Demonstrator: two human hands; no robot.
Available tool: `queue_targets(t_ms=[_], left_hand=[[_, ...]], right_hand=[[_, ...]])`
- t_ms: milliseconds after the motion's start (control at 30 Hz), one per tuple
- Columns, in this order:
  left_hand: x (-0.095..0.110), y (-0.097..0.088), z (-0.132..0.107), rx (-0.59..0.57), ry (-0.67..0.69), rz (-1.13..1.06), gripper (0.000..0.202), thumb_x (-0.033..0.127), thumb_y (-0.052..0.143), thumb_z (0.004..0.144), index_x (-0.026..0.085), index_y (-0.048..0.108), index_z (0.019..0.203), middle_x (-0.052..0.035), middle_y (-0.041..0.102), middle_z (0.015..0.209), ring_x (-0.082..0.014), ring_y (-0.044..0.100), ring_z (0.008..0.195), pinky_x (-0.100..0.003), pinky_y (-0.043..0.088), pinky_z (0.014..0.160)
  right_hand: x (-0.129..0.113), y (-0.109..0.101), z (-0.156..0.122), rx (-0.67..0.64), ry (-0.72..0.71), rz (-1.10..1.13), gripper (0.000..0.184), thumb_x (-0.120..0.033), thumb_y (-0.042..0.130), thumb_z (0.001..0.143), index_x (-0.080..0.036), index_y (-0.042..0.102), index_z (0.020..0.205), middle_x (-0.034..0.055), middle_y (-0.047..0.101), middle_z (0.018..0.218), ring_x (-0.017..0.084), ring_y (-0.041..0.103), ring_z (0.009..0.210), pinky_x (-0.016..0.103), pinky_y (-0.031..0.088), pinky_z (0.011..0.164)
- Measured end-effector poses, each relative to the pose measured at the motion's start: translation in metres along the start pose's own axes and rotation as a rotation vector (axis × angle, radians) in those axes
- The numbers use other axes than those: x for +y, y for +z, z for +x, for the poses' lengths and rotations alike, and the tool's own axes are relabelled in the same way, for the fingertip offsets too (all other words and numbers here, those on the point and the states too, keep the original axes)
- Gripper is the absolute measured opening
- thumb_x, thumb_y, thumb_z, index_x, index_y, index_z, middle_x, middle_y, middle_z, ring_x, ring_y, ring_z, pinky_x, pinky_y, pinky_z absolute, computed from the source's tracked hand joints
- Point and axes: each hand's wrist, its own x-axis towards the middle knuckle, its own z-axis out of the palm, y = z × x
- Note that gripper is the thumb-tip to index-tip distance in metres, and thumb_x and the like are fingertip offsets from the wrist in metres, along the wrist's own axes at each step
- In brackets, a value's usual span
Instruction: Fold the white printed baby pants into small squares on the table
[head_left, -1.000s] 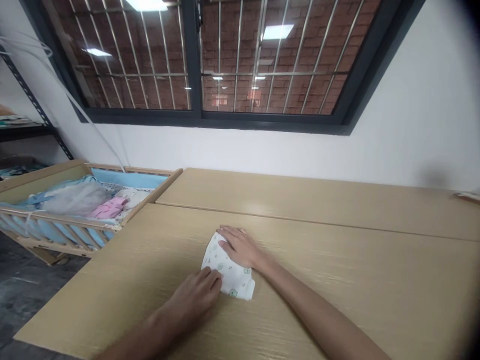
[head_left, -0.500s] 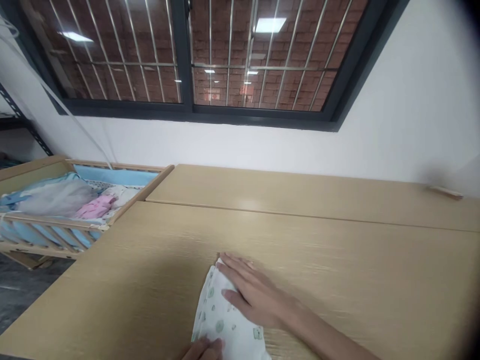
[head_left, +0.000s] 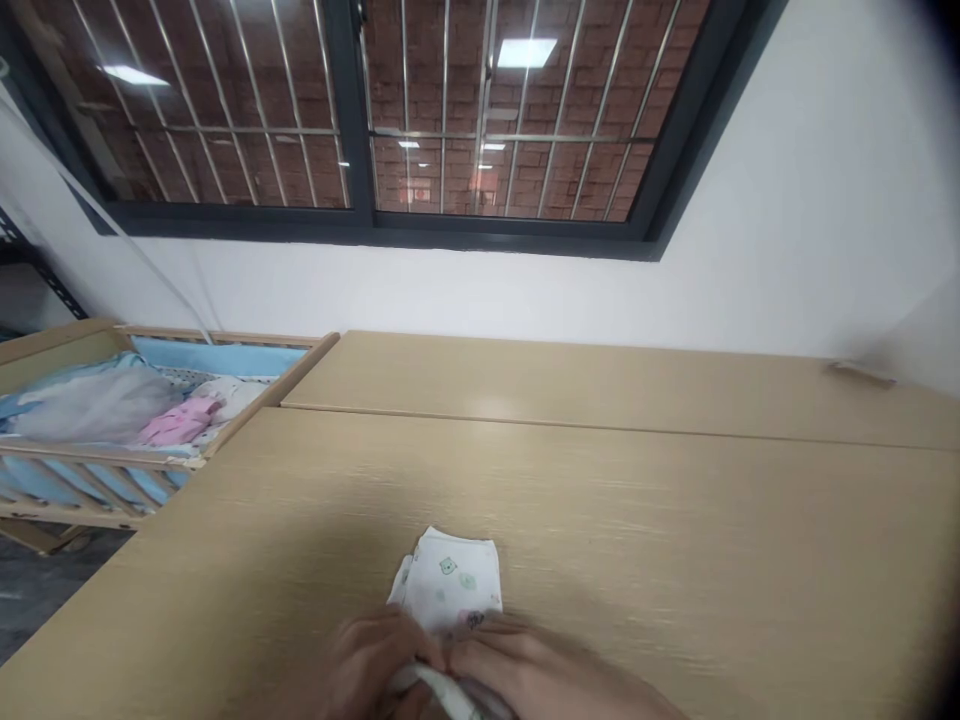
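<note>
A white cloth (head_left: 454,578) with small green prints lies on the wooden table in front of me, its far end flat and layered. My left hand (head_left: 369,655) is closed on the near part of the cloth, fingers curled inward. Right beside it, my right hand (head_left: 517,668) also grips the cloth, the fingertips of both hands nearly meeting. Between and below them a raised fold of the cloth shows at the bottom edge of the view. Blur and the frame edge hide part of the fingers.
A wooden crib (head_left: 274,400) with blue lining stands at the left, holding a pink cloth (head_left: 180,420) and white netting (head_left: 94,405). The pale wooden table (head_left: 637,530) meets a raised board (head_left: 562,385) along the wall. Above is a dark-framed window (head_left: 495,232) with metal bars.
My right hand has left the cloth's far end and come back toward me beside the left. The near part of the cloth is now lifted and folded between both hands.
</note>
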Motion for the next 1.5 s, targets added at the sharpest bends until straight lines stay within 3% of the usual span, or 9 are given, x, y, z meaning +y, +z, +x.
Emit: queue_targets(t_ms=[167, 267, 500, 633, 833, 967, 1067, 1200, 1500], left_hand=[[0.000, -0.006, 0.037, -0.001, -0.150, -0.203, 0.019, 0.025, 0.050, 0.094, 0.030, 0.061, 0.109, 0.0035, 0.073, 0.105, -0.0164, 0.069, 0.096, -0.025, 0.052, 0.086], [-0.005, -0.002, 0.057, 0.014, -0.198, -0.264, 0.018, 0.028, 0.050, 0.096, 0.028, 0.060, 0.110, 0.0020, 0.073, 0.106, -0.0175, 0.068, 0.097, -0.027, 0.050, 0.086], [-0.034, 0.031, 0.082, 0.203, -0.227, -0.184, 0.021, 0.030, 0.044, 0.098, 0.024, 0.061, 0.109, -0.0022, 0.072, 0.103, -0.0201, 0.067, 0.095, -0.033, 0.051, 0.086], [-0.052, 0.045, 0.092, 0.288, -0.241, -0.158, 0.026, 0.032, 0.039, 0.099, 0.021, 0.060, 0.112, -0.0071, 0.071, 0.109, -0.0225, 0.066, 0.102, -0.038, 0.051, 0.093], [-0.062, 0.045, 0.096, 0.402, -0.263, -0.137, 0.029, 0.035, 0.035, 0.102, 0.020, 0.057, 0.115, -0.0078, 0.070, 0.111, -0.0226, 0.065, 0.103, -0.040, 0.051, 0.093], [-0.071, 0.046, 0.098, 0.444, -0.253, -0.088, 0.030, 0.037, 0.036, 0.102, 0.020, 0.058, 0.113, -0.0093, 0.069, 0.110, -0.0265, 0.063, 0.106, -0.048, 0.047, 0.100], [-0.078, 0.048, 0.100, 0.455, -0.248, -0.070, 0.030, 0.034, 0.034, 0.102, 0.020, 0.059, 0.110, -0.0094, 0.069, 0.109, -0.0254, 0.064, 0.105, -0.046, 0.049, 0.098], [-0.082, 0.052, 0.103, 0.460, -0.258, -0.053, 0.027, 0.029, 0.034, 0.102, 0.020, 0.058, 0.110, -0.0082, 0.070, 0.106, -0.0221, 0.067, 0.098, -0.039, 0.054, 0.089], [-0.084, 0.045, 0.107, 0.494, -0.210, 0.071, 0.026, 0.029, 0.039, 0.101, 0.016, 0.057, 0.114, -0.0127, 0.069, 0.110, -0.0268, 0.064, 0.105, -0.047, 0.053, 0.092]], right_hand=[[0.003, -0.011, 0.004, 0.178, 0.104, 0.052, 0.028, -0.044, 0.057, 0.096, -0.026, 0.069, 0.113, 0.0051, 0.072, 0.104, 0.021, 0.066, 0.090, 0.029, 0.052, 0.078], [0.012, -0.020, 0.008, 0.294, 0.101, 0.121, 0.028, -0.040, 0.053, 0.099, -0.021, 0.069, 0.112, 0.0052, 0.072, 0.097, 0.018, 0.064, 0.081, 0.028, 0.049, 0.072], [0.062, -0.024, 0.018, 0.522, 0.136, 0.171, 0.031, -0.043, 0.050, 0.102, -0.019, 0.068, 0.108, 0.0064, 0.072, 0.099, 0.020, 0.065, 0.087, 0.031, 0.051, 0.075], [0.090, -0.017, 0.026, 0.623, 0.110, 0.094, 0.034, -0.044, 0.050, 0.102, -0.019, 0.062, 0.120, 0.0105, 0.067, 0.112, 0.024, 0.063, 0.104, 0.039, 0.051, 0.092], [0.093, -0.009, 0.026, 0.741, -0.015, -0.040, 0.046, -0.041, 0.047, 0.103, -0.023, 0.044, 0.145, 0.0140, 0.044, 0.149, 0.027, 0.041, 0.140, 0.045, 0.041, 0.113], [0.090, -0.003, 0.028, 0.598, -0.030, -0.316, 0.057, -0.038, 0.050, 0.102, -0.025, 0.035, 0.155, 0.0132, 0.029, 0.162, 0.032, 0.028, 0.149, 0.052, 0.034, 0.118], [0.089, 0.000, 0.032, 0.455, -0.010, -0.464, 0.061, -0.036, 0.046, 0.104, -0.027, 0.024, 0.160, 0.0115, 0.022, 0.166, 0.034, 0.022, 0.152, 0.058, 0.032, 0.118], [0.085, 0.003, 0.038, 0.471, 0.006, -0.588, 0.063, -0.032, 0.044, 0.104, -0.029, 0.018, 0.162, 0.0083, 0.010, 0.168, 0.033, 0.011, 0.154, 0.058, 0.030, 0.119], [0.078, 0.004, 0.044, 0.393, -0.018, -0.572, 0.060, -0.035, 0.042, 0.105, -0.023, 0.022, 0.161, 0.0062, 0.020, 0.165, 0.028, 0.019, 0.153, 0.052, 0.027, 0.123]])
